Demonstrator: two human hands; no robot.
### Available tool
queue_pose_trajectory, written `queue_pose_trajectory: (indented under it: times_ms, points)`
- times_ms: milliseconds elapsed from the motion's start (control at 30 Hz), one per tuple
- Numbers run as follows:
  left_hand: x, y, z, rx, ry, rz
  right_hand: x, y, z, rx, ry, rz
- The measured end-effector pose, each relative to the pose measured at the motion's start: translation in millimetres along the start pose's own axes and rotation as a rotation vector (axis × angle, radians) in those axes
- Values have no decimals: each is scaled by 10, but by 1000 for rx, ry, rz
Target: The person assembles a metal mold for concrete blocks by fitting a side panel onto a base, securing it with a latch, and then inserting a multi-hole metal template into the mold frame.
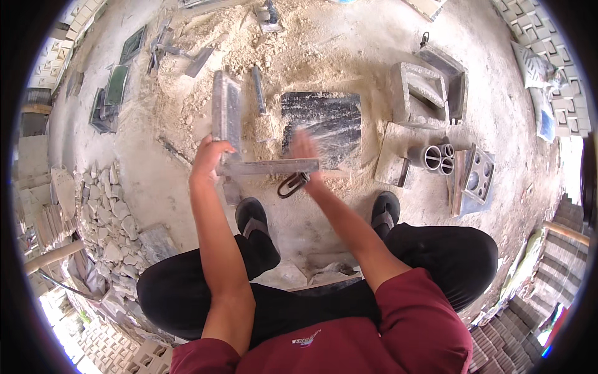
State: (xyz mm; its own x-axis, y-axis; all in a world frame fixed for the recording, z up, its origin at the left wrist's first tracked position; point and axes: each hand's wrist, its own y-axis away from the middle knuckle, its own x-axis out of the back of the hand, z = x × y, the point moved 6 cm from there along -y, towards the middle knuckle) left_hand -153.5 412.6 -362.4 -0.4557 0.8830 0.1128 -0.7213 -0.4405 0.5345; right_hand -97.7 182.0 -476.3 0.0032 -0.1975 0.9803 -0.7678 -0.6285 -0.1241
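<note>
My left hand [212, 156] is closed round the corner of an L-shaped metal mould half [268, 167]. One arm of the mould half points away from me; the other runs right, passing above my right wrist. A metal loop latch [293, 185] hangs at its right end. My right hand [304, 148] is blurred by motion, its fingers stretched toward the near left part of a dark square plate [330, 121] on the ground. Whitish streaks mark the plate. Nothing shows in the right hand. A narrow metal bar [258, 90] lies left of the plate.
Loose sandy mix [187, 100] spreads at the far left, with a trowel [199, 62] in it. To the right are a pale cast block [411, 96] beside another mould half [451, 75], and joined metal tubes [430, 157]. Broken rubble [112, 218] lies at the left.
</note>
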Motion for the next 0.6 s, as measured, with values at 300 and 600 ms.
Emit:
queue_pose_trajectory:
  times_ms: [300, 600]
  points:
    - [439, 108, 280, -72, 148, 251, 89, -368, 539, -267, -299, 62]
    - [357, -90, 311, -10, 472, 354, 32, -651, -537, -59, -659, 36]
